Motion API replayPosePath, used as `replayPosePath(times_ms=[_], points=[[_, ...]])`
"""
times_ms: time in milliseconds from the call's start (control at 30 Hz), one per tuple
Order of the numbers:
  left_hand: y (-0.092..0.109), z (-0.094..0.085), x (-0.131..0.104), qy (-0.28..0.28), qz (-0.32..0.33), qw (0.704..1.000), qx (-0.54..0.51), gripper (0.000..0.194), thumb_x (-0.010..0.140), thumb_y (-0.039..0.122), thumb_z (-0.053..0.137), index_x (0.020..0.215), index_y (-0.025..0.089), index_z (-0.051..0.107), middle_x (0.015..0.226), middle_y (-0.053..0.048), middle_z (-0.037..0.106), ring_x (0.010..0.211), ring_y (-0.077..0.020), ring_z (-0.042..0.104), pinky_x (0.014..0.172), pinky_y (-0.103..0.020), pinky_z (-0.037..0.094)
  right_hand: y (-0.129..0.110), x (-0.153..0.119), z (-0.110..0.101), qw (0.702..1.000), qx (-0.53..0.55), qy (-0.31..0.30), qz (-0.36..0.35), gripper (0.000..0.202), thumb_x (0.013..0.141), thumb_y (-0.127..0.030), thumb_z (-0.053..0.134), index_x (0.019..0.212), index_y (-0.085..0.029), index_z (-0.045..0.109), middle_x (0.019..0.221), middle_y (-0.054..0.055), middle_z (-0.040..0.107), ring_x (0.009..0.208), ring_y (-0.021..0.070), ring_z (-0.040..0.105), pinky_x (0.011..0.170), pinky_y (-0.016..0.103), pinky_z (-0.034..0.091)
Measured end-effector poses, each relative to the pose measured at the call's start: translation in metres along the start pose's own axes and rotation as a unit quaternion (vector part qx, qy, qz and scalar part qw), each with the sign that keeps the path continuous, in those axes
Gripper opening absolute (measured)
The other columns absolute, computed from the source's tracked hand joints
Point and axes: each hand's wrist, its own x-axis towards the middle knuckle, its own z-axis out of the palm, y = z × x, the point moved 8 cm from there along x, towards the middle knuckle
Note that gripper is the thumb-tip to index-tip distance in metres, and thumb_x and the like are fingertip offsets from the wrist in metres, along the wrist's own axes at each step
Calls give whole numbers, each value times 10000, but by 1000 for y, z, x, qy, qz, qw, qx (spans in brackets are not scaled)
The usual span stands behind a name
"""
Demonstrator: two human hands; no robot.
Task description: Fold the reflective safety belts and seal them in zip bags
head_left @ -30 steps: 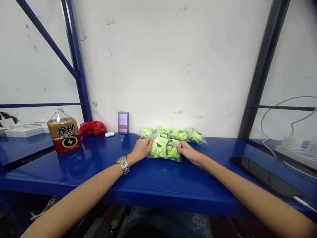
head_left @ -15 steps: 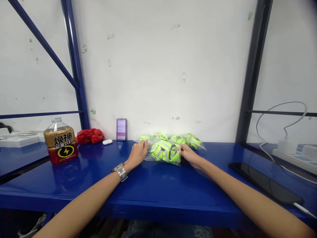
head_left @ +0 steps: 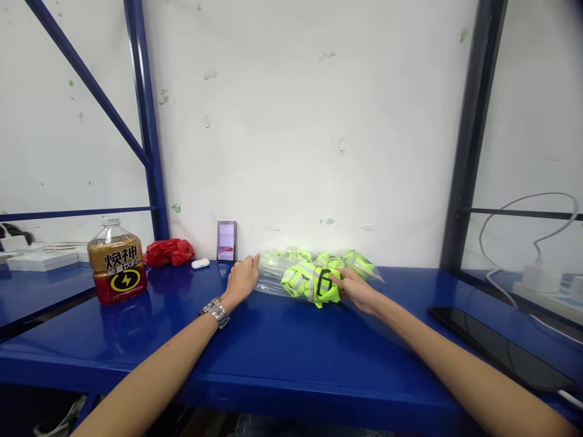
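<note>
"Neon-yellow bundle (head_left: 304, 283): where is it found?"

"Over the middle of the blue table (head_left: 282, 358), between two hands. Its left part is enclosed by a clear bag (head_left: 272, 278); its right part is left bare past the bag's mouth. Whether its weight is borne by the table cannot be told."

"How are the hands posed?"

"The left hand (head_left: 243, 280) is reached in from the lower left, back upward, with a metal watch (head_left: 215, 312) worn at the wrist. Its fingers are curled closed, and the bag's left end is pinched in them. The right hand (head_left: 361, 291) is reached in from the lower right, about level with the left, and the bundle's bare right end is gripped by bent fingers, though the fingertips are partly hidden."

"And what is counted?"

"One bundle is held, with one bag around part of it. Just behind, near the wall (head_left: 282, 133), what appear to be four bagged bundles (head_left: 357, 263) are lined up, but the count is blurred by overlap and shiny plastic. Two phones are seen: an upright phone (head_left: 226, 241) propped at the wall, and a flat phone (head_left: 501, 349) laid at the right, a white cable (head_left: 570, 399) plugged into it. One drink bottle (head_left: 117, 267), one red plastic bag (head_left: 168, 252) and one white case (head_left: 200, 264) are set out at the left, in that order."
</note>
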Motion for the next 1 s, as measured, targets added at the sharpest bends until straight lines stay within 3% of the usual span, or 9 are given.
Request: replayPosePath(times_ms=[200, 333, 400, 467, 567, 667, 767, 900, 1000], points=[[-65, -10, 27, -20, -60, 996, 56, 607, 982, 417, 116, 1043, 117, 640, 1016, -211, 680, 960, -331, 643, 754, -369, 441, 13, 4, -41, 997, -45, 51, 33, 328, 671, -413, 661, 640, -196, 416, 580, -39, 394, 530, 87, 294, 482, 230, 208], [-95, -5, 34, -89, -50, 993, 52, 552, 943, 497, 267, 897, 139, 685, 935, -185, 693, 930, -335, 645, 757, -368, 455, 18, 3, -49, 997, -58, -7, 53, 266, 702, -349, 596, 628, -199, 388, 568, -46, 370, 515, 82, 250, 488, 234, 180], [-93, -8, 29, -76, -58, 993, 71, 571, 930, 529, 276, 992, 114, 664, 1032, -224, 657, 1004, -374, 608, 801, -431, 450, 18, 3, -42, 996, -49, -44, 54, 230, 701, -309, 568, 622, -200, 382, 562, -48, 367, 510, 82, 244, 492, 236, 190], [-78, -23, 22, -2, -66, 991, 116, 600, 932, 526, 249, 1158, 86, 588, 1195, -274, 565, 1110, -423, 535, 842, -524, 423, 15, 2, -34, 996, -40, -66, 47, 197, 685, -276, 567, 630, -198, 395, 573, -46, 387, 516, 83, 266, 500, 235, 212], [-29, -40, 6, 54, -2, 987, 148, 624, 949, 498, 190, 1130, 58, 594, 1119, -258, 598, 1091, -384, 552, 888, -500, 416, 13, 1, -28, 996, -33, -70, 40, 192, 676, -278, 588, 642, -198, 417, 573, -44, 408, 522, 90, 302, 507, 236, 239], [3, -26, -11, -98, 8, 989, 112, 705, 911, 619, 192, 1010, 99, 658, 979, -221, 665, 972, -376, 621, 834, -492, 449, 13, 1, -27, 996, -25, -71, 37, 181, 683, -301, 596, 661, -199, 447, 577, -36, 437, 530, 101, 343, 516, 241, 270], [20, -7, -29, -246, 56, 962, 103, 675, 819, 705, 366, 943, 126, 691, 1051, -224, 667, 984, -394, 623, 828, -494, 457, 14, 0, -28, 996, -28, -74, 40, 163, 686, -305, 593, 683, -199, 469, 592, -28, 459, 550, 111, 378, 528, 245, 289], [-6, 9, -26, -316, 47, 940, 119, 519, 712, 607, 620, 924, 140, 698, 1053, -227, 679, 990, -425, 625, 833, -530, 456, 13, -1, -27, 995, -36, -79, 43, 158, 672, -288, 607, 696, -198, 479, 629, -16, 494, 577, 117, 403, 539, 247, 300], [-36, 18, -12, -331, 37, 937, 106, 470, 738, 460, 652, 1080, 137, 649, 1135, -250, 648, 1030, -418, 622, 828, -510, 474, 13, 0, -26, 995, -30, -81, 46, 175, 669, -293, 622, 693, -197, 477, 626, -19, 489, 585, 120, 415, 546, 249, 308]])
